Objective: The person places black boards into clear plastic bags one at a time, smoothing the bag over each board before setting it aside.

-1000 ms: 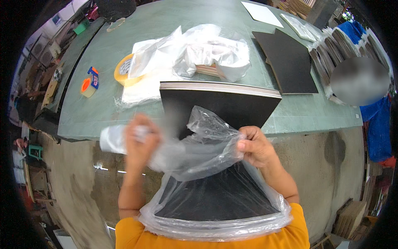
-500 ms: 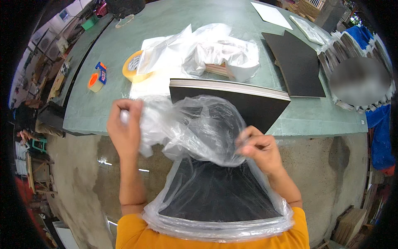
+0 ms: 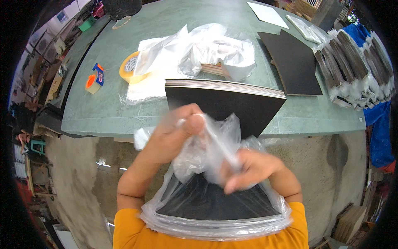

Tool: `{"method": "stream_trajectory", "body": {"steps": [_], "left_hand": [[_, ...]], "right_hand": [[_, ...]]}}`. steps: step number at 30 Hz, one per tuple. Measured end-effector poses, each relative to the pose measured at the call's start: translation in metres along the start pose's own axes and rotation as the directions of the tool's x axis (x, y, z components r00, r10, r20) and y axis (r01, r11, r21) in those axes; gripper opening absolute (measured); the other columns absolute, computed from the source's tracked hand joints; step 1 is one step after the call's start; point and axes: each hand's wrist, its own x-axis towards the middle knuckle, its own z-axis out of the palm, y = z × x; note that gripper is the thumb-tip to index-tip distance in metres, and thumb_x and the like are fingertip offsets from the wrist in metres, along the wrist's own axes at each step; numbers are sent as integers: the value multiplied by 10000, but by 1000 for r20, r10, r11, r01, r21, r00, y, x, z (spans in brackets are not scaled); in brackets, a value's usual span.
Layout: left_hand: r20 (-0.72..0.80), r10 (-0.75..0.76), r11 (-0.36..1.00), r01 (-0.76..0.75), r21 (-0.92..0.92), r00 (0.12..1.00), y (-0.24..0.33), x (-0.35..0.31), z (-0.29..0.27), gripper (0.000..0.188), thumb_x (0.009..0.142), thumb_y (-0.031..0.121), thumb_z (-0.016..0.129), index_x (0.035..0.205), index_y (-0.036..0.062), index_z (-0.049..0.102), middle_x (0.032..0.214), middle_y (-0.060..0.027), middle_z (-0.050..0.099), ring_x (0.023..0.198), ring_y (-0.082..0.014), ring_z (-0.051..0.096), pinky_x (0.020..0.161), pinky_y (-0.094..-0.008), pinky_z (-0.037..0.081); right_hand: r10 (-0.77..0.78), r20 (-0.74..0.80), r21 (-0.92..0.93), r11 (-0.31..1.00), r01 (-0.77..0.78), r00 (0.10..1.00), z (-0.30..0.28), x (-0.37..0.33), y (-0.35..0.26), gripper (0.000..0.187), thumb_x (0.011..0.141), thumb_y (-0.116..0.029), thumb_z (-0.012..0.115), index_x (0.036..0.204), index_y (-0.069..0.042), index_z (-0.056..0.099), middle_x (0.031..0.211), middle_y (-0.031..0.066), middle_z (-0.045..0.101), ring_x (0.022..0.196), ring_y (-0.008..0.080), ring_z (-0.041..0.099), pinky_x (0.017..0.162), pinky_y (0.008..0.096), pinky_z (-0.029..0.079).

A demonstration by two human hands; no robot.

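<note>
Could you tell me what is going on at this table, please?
A person is bagging a stack of black sheets that leans from the green table's edge to their body. Both hands, the left hand and right hand, grip the bunched top of a clear plastic bag wrapped around the stack's near end. Tape rolls and more bags lie behind.

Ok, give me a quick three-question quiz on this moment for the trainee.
1. True or false: both hands grip the clear bag.
2. Which sits further to the person's left on the table: A) the yellow tape roll, B) the orange dispenser?
3. What colour is the board stack that the bag partly covers?

Key:
1. True: the left hand and the right hand both bunch it.
2. B.
3. Black.
</note>
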Motion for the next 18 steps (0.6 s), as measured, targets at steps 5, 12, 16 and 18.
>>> {"method": "stream_trajectory", "body": {"steps": [5,12,16,18], "left_hand": [[637,-155,930,-105,351,755,2,6,-22,228,800,248,558,785,23,586,743,-72,602,672,-152,558,624,-273,442],[853,-245,819,-372,437,460,26,-10,17,133,797,168,505,846,48,534,623,-147,577,597,-271,586,544,-337,463],[346,-251,-171,-393,903,904,-9,-9,-28,115,728,123,531,755,12,522,612,-143,569,580,-222,599,435,-331,455],[529,-210,-145,-561,815,822,-1,-17,-10,118,708,142,529,715,24,527,691,-177,576,646,-201,608,451,-305,463]], "right_hand": [[-590,14,444,727,524,807,1,-6,-4,222,759,-169,561,667,30,599,636,194,586,572,269,589,576,355,465],[404,-268,-914,182,-364,875,-9,-19,-21,110,615,-102,561,680,-26,606,702,147,586,733,289,585,644,397,452],[221,-557,-827,-239,-510,800,-12,-31,-17,265,630,-161,585,861,-31,592,905,168,564,930,306,515,877,515,291],[93,-570,-790,-333,-514,816,-22,-30,-14,354,637,-193,593,946,-22,568,987,184,541,1014,312,475,945,543,230]]}}
